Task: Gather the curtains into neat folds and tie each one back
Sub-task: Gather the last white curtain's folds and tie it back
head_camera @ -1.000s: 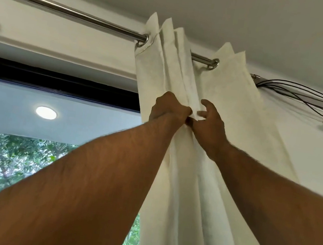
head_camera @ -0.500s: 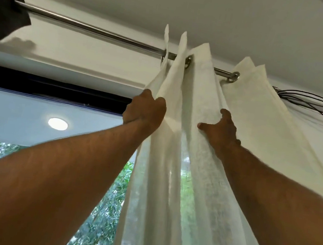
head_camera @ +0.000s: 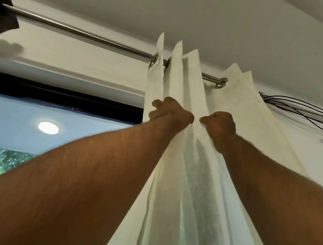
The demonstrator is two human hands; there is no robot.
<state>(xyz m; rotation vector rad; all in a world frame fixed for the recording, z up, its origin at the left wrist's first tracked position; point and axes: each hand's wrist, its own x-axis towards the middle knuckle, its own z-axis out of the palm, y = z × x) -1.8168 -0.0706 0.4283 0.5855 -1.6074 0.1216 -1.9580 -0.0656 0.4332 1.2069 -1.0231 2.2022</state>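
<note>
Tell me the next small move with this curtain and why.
Probably bring the two fists together, pressing the pleats into one stack. The left hand and right hand each clutch folds of the sheer white fabric curtain just below the silver metal rod, with a loose pleat between them, and a gap of bare rod shows between the grommets above.

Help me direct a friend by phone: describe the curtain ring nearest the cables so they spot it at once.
Follow the steel rod rightward, past the white curtain folds pinched by the left hand and right hand. The ring sits where bare rod reappears, left of the black cables. Unlike the two rings at the curtain's left edge, it stands alone.
</note>
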